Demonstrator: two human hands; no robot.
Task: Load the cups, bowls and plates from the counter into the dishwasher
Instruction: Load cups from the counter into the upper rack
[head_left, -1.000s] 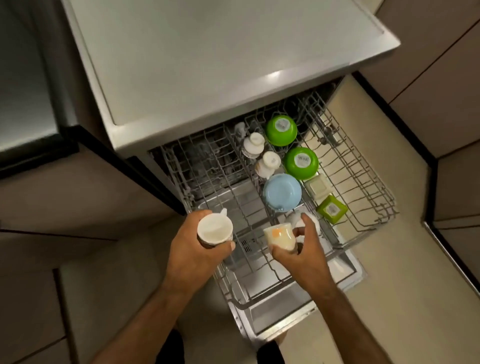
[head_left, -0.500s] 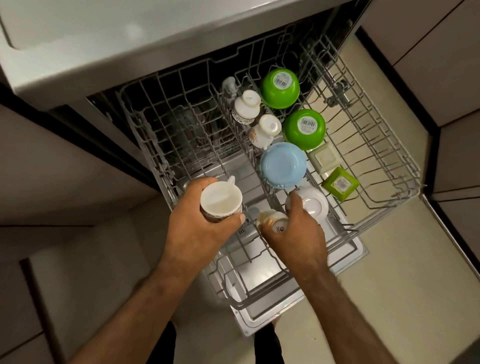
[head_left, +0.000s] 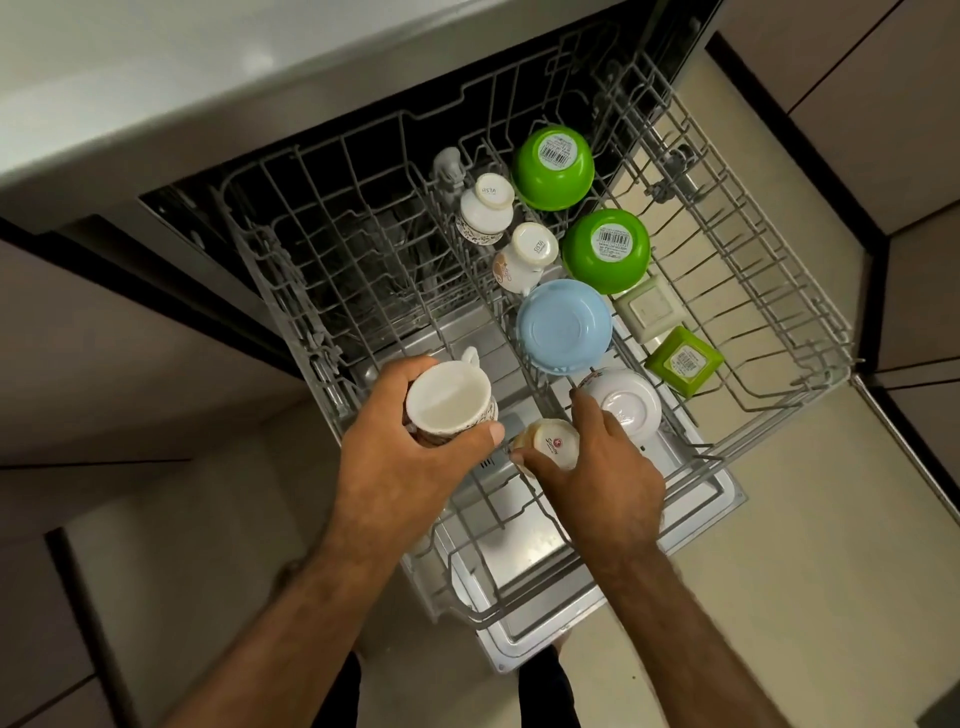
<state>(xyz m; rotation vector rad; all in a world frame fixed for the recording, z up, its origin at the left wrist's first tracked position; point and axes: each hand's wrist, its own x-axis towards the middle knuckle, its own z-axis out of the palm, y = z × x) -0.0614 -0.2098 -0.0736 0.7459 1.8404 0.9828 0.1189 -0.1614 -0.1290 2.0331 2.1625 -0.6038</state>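
Left hand (head_left: 410, 470) grips patterned cup (head_left: 448, 402), mouth up; right hand (head_left: 605, 467) holds cream cup (head_left: 551, 446), base up, among rack (head_left: 358, 291) wires. White bowl (head_left: 628, 400) just beside right fingers, blue bowl (head_left: 563, 326) beyond

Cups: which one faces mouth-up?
The patterned cup in the left hand; the cream cup in the right hand and the two racked cups are base-up.

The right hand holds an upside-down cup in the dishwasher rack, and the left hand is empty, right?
Not quite. The left hand is not empty: it grips a white cup, mouth up, over the rack. The rest stands: the right hand holds an upside-down cup in the rack. The head view shows both.
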